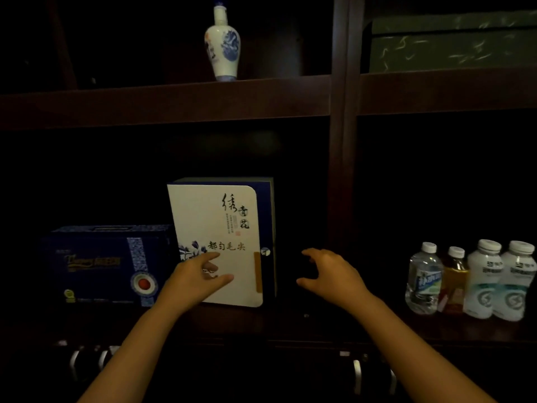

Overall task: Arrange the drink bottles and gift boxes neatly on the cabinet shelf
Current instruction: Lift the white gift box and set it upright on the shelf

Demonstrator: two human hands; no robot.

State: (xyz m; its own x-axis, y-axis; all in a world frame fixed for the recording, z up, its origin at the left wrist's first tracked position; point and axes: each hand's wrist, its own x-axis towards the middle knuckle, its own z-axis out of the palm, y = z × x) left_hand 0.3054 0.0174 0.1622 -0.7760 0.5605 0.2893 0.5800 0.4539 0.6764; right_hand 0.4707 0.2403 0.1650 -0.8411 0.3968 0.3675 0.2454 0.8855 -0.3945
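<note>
White gift box [220,245] stands upright between spread left hand [197,277] and right hand [331,274].

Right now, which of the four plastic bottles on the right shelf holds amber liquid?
The short amber-filled plastic bottle, second from the left. It stands between the clear water bottle and the two white bottles.

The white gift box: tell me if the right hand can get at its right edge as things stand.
Probably yes. The right hand is open beside the white gift box, with only dark, seemingly bare shelf between them. The bottles stand farther right, out of the path.
</note>
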